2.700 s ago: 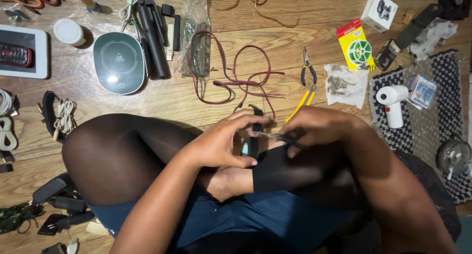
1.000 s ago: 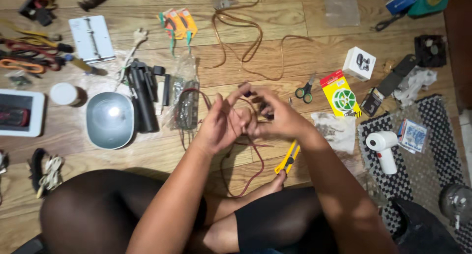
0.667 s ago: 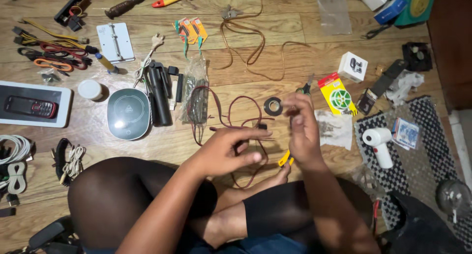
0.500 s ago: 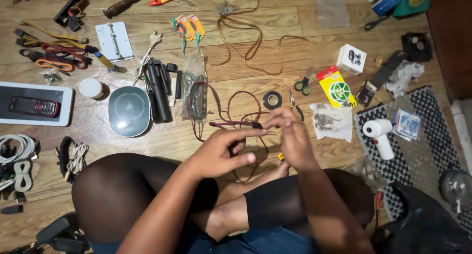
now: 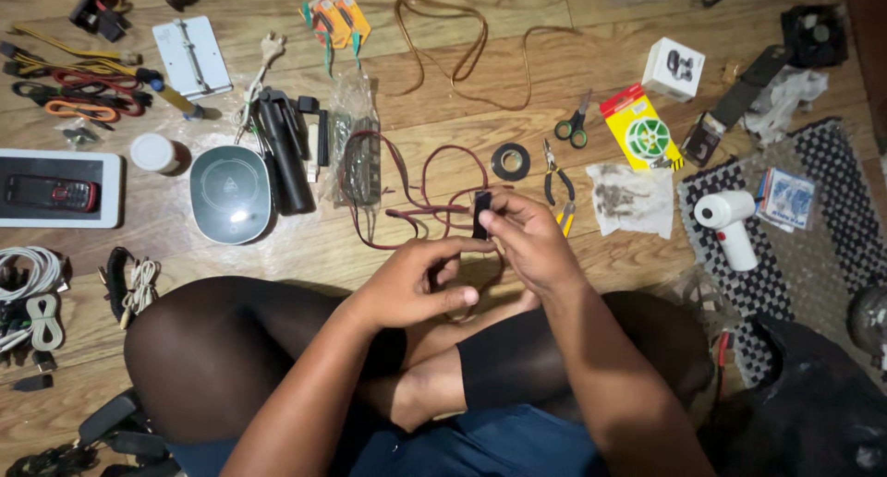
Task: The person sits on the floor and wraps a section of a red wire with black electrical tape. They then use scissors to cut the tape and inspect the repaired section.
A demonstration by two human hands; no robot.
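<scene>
I sit cross-legged on a wooden floor. My right hand point(image 5: 525, 239) pinches a small black strip point(image 5: 481, 214), which looks like a piece of tape, upright between thumb and fingers. My left hand point(image 5: 419, 278) is beside it, index finger stretched toward the strip's lower end, fingers curled over a dark red wire point(image 5: 420, 195) that loops away across the floor. A black tape roll point(image 5: 510, 161) lies just beyond my hands, with yellow-handled pliers point(image 5: 557, 191) to its right.
Green-handled scissors point(image 5: 575, 126), a yellow packet point(image 5: 639, 129), a white box point(image 5: 674, 69) and a white handheld tool point(image 5: 733, 226) lie to the right. A round grey device point(image 5: 230, 193), black cylinder point(image 5: 282, 150), white tray point(image 5: 57, 189) and cables point(image 5: 28, 288) sit left.
The tape roll left my right hand and now lies on the floor. Both hands came closer together over my legs, and my right hand holds the black strip upright.
</scene>
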